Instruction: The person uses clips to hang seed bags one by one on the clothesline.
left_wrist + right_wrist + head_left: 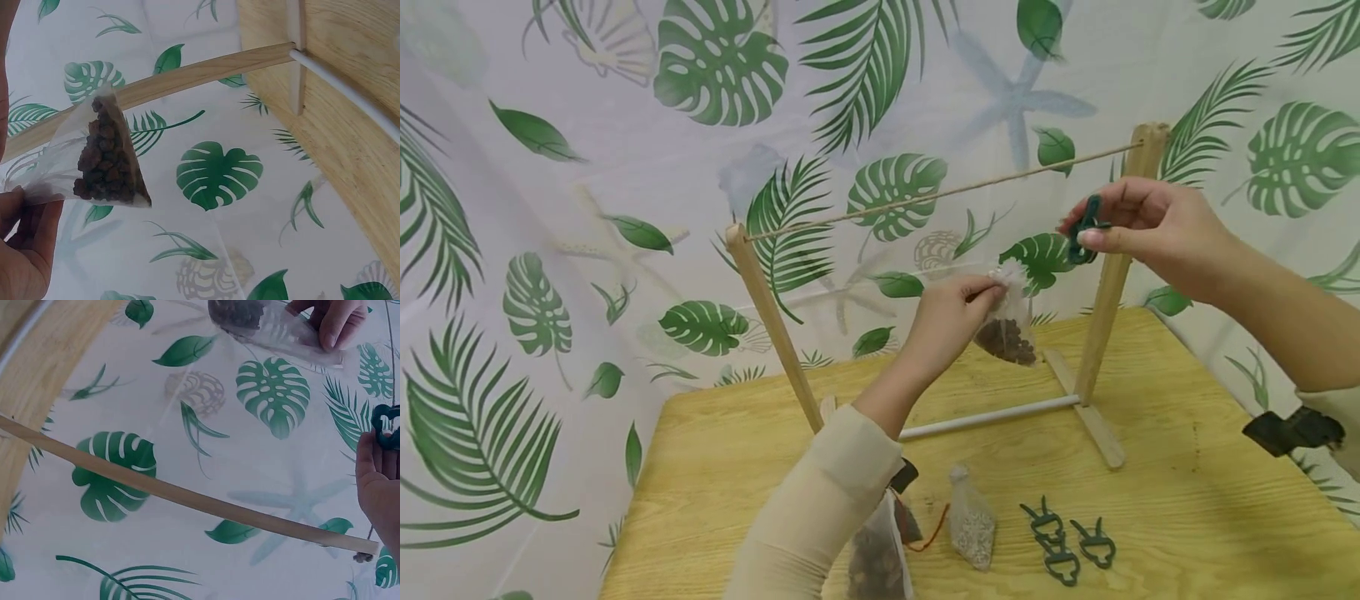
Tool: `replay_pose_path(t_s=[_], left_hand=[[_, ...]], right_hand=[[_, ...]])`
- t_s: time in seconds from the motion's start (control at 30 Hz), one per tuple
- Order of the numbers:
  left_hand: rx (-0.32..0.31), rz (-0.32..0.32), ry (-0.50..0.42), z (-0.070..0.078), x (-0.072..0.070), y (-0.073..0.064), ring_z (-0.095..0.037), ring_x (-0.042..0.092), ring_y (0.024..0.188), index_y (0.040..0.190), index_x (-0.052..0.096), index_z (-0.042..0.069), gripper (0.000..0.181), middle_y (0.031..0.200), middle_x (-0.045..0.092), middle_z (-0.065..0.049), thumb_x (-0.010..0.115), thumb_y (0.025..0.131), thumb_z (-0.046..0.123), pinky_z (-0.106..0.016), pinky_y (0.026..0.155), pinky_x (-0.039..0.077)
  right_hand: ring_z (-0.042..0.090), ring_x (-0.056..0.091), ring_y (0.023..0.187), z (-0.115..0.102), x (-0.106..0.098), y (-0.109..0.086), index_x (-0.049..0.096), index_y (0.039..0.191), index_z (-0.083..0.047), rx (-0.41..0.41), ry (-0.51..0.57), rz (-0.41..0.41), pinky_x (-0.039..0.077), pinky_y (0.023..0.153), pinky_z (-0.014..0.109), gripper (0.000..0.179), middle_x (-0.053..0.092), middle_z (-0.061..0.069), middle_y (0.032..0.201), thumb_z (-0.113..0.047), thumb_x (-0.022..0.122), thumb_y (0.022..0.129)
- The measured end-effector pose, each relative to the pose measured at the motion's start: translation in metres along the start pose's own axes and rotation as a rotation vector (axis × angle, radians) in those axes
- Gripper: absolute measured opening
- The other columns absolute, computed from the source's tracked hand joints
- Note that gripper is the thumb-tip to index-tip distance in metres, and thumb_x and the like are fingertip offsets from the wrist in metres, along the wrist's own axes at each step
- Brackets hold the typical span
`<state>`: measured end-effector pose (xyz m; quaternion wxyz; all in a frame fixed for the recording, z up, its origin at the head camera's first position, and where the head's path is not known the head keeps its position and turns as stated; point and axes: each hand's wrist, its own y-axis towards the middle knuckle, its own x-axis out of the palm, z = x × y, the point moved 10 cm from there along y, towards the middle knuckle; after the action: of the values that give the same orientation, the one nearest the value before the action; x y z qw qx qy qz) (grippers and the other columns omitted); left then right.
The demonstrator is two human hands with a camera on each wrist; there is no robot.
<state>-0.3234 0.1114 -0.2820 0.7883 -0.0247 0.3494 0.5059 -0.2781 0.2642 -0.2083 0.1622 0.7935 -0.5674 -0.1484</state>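
Observation:
In the head view my left hand [951, 321] pinches the gathered top of a small clear plastic bag [1009, 343] of brown lumps. The bag hangs below the twine [940, 198], in front of the wooden frame. Seen from the left wrist, the bag [109, 159] tapers to a corner, its contents bunched at the end away from the fingers. My right hand [1187, 237] holds a dark green plastic clip [1084, 237] between thumb and fingers, beside the right post [1108, 325]. The right wrist view shows this clip [382, 428] at the fingertips, partly cut off by the edge.
A white rod [992, 416] joins the frame's feet on the wooden table [1187, 508]. Several green clips [1062, 562] lie at the front, near a tied bag of whitish bits [973, 529]. A larger bag of dark pieces [874, 558] is partly hidden by the left sleeve.

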Motion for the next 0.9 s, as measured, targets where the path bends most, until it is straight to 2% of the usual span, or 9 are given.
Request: replay_pose_path(t_s=[0.13,0.23,0.4,0.5,0.57,0.63,0.73,0.9], left_hand=[[0.012,0.052,-0.012,0.013,-0.003,0.014,-0.002,0.062,0.079,0.107,0.073,0.012,0.022,0.099,0.072,0.0,0.059,0.095,0.024,-0.014,0.066,0.047],[0.014,0.081,-0.023,0.022,-0.004,0.024,-0.003,0.063,0.076,0.103,0.074,0.011,0.02,0.094,0.073,0.0,0.062,0.093,0.024,-0.014,0.065,0.047],[-0.01,0.089,-0.061,0.028,-0.001,0.041,-0.004,0.063,0.072,0.099,0.074,0.009,0.018,0.088,0.072,0.0,0.063,0.092,0.022,-0.013,0.063,0.048],[-0.001,0.109,-0.083,0.033,0.0,0.05,-0.005,0.06,0.065,0.098,0.074,0.008,0.018,0.084,0.071,-0.001,0.062,0.093,0.02,-0.013,0.06,0.047],[0.02,0.129,-0.083,0.038,0.0,0.054,-0.005,0.057,0.061,0.097,0.074,0.007,0.018,0.08,0.069,-0.002,0.061,0.093,0.02,-0.013,0.057,0.045],[0.042,0.138,-0.074,0.044,0.001,0.057,-0.006,0.055,0.058,0.097,0.074,0.006,0.02,0.075,0.067,-0.002,0.06,0.094,0.02,-0.015,0.055,0.044],[0.043,0.116,-0.069,0.051,0.005,0.062,-0.007,0.053,0.059,0.1,0.073,0.006,0.022,0.073,0.064,-0.002,0.056,0.096,0.02,-0.015,0.055,0.043],[0.039,0.095,-0.08,0.06,0.007,0.067,-0.006,0.058,0.066,0.105,0.072,0.006,0.023,0.084,0.069,-0.003,0.056,0.096,0.021,-0.012,0.06,0.046]], right_hand=[[0.019,0.066,0.1,-0.022,-0.008,0.007,0.057,0.101,0.006,-0.118,0.098,0.037,0.05,0.087,0.021,0.019,0.068,0.011,0.103,0.019,0.049,0.088],[0.021,0.066,0.098,-0.036,-0.014,0.013,0.057,0.099,0.008,-0.176,0.154,0.061,0.051,0.087,0.023,0.02,0.068,0.013,0.102,0.021,0.049,0.087],[0.023,0.066,0.096,-0.049,-0.023,0.024,0.058,0.094,0.009,-0.193,0.209,0.113,0.051,0.087,0.024,0.017,0.068,0.015,0.098,0.022,0.05,0.085],[0.023,0.067,0.094,-0.055,-0.027,0.03,0.06,0.091,0.009,-0.185,0.215,0.152,0.051,0.087,0.024,0.017,0.069,0.015,0.095,0.022,0.051,0.085],[0.023,0.067,0.093,-0.058,-0.029,0.034,0.062,0.09,0.01,-0.181,0.185,0.174,0.051,0.086,0.022,0.014,0.07,0.014,0.093,0.021,0.054,0.084],[0.021,0.066,0.092,-0.062,-0.03,0.038,0.064,0.09,0.01,-0.173,0.111,0.189,0.05,0.086,0.02,0.012,0.071,0.012,0.091,0.018,0.057,0.084],[0.018,0.066,0.09,-0.066,-0.032,0.043,0.067,0.09,0.009,-0.153,-0.014,0.204,0.049,0.084,0.018,0.008,0.072,0.009,0.089,0.011,0.063,0.084],[0.013,0.066,0.088,-0.069,-0.036,0.05,0.069,0.09,0.007,-0.122,-0.206,0.2,0.048,0.08,0.015,0.007,0.072,0.003,0.089,0.005,0.066,0.084]])
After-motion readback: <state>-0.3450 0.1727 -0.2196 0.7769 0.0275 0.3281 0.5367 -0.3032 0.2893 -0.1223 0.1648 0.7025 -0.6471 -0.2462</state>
